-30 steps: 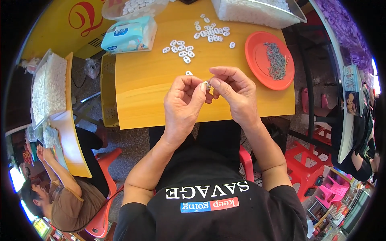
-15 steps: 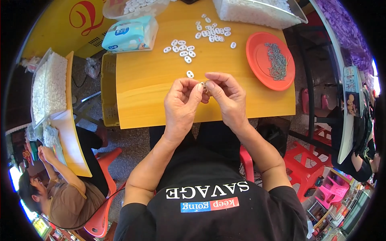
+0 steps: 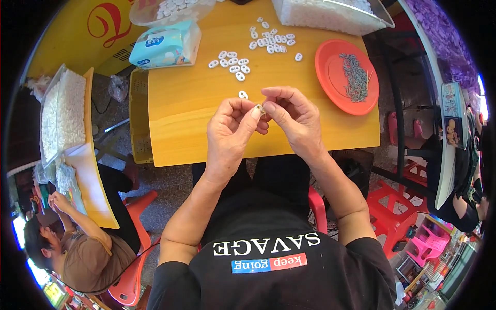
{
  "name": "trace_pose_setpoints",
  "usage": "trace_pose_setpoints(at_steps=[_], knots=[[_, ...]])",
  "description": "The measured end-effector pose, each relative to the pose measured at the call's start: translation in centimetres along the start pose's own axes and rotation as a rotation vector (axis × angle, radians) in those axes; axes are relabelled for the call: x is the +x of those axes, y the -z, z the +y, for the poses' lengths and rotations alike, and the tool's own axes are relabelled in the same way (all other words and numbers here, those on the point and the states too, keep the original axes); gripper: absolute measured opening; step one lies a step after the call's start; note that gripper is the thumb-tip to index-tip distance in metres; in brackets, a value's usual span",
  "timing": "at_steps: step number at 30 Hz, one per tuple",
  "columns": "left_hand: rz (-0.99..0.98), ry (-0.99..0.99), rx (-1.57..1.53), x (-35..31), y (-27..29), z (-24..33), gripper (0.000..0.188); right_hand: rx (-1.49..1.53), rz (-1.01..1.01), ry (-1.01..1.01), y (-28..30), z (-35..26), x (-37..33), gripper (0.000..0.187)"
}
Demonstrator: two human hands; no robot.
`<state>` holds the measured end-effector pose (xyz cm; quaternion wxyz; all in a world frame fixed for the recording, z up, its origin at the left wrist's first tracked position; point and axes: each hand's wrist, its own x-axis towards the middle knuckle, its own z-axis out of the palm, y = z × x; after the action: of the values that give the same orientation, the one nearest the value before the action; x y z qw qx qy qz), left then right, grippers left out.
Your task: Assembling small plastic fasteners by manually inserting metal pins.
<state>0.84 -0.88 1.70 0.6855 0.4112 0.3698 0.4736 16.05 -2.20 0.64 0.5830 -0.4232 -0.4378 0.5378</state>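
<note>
Above the near part of the yellow table (image 3: 181,124), my hands meet fingertip to fingertip. My left hand (image 3: 231,132) pinches a small white plastic piece (image 3: 259,107) between thumb and index finger; most of it is covered by the fingers. My right hand (image 3: 297,121) is closed in a pinch against the same piece, and what its fingertips hold is too small to make out. A white oval piece with two holes (image 3: 243,95) lies just beyond my left fingers. More such white pieces (image 3: 235,68) lie farther off in loose groups.
A red plate (image 3: 328,93) of small grey metal parts (image 3: 355,80) is at right. A blue tissue pack (image 3: 164,49) and clear bins (image 3: 330,21) of white pieces line the far side. At left, a person (image 3: 93,253) sits by another table. Red stools (image 3: 390,212) stand at lower right.
My hands stay together in the pinch and have drifted only slightly, the fingers shifting a little around the white piece. The things on the table lie as before.
</note>
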Motion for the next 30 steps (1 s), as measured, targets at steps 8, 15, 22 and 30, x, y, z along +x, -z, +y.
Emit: trace_pose_setpoints(at_steps=[8,15,22,30], knots=[[0.029,0.056,-0.065,0.2,-0.1,-0.3,0.013,-0.009,0.050,0.067,-0.2,0.2,-0.4,0.028],[0.057,0.031,-0.022,-0.1,-0.5,-0.6,0.011,0.033,0.119,0.077,-1.0,0.0,-1.0,0.033],[0.088,-0.059,0.144,-0.5,-0.6,-0.9,0.009,-0.034,0.100,0.097,-0.9,0.9,-1.3,0.033],[0.041,-0.003,0.178,0.9,1.3,-2.6,0.010,-0.030,0.098,-0.064,-0.2,2.1,-0.7,0.028]])
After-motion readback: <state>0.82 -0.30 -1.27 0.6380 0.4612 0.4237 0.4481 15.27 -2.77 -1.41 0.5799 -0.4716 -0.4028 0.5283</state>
